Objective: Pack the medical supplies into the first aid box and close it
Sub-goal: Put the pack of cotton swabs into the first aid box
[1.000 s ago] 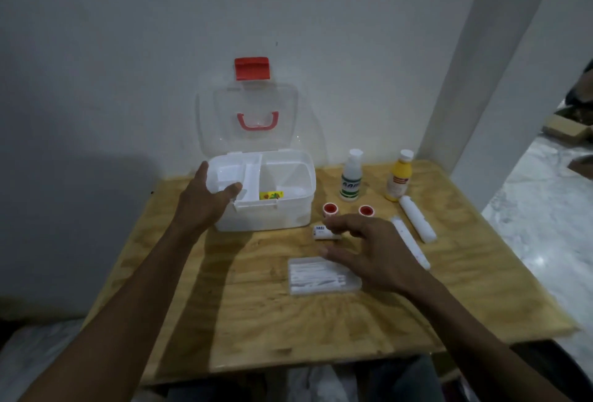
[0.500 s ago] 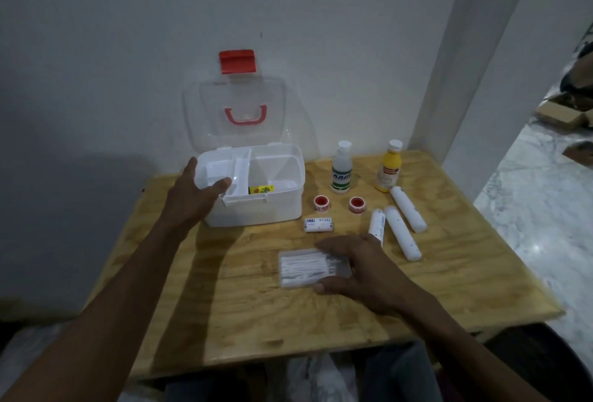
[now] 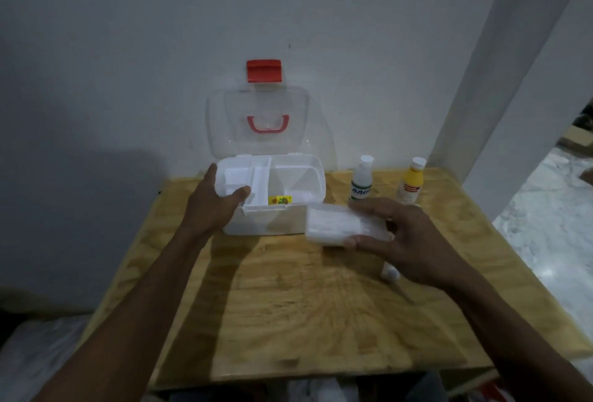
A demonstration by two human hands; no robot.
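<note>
head cam: right hand (image 3: 414, 247) pinches the clear flat case (image 3: 340, 225), lifted just off the wooden table (image 3: 321, 305) beside the first aid box (image 3: 288, 218) front right corner. left hand (image 3: 211, 206) grips the box's left end, thumb over the rim. lid (image 3: 260, 125) stands open; white bottle (image 3: 361, 183) and yellow bottle (image 3: 410, 182) stand right of it.

Right hand (image 3: 414, 241) holds clear packet (image 3: 340, 225) beside open box (image 3: 308, 183).

text: none legible | white bottle (image 3: 362, 182) label: green print blurred | yellow bottle (image 3: 410, 183) label: print too small to be read
</note>
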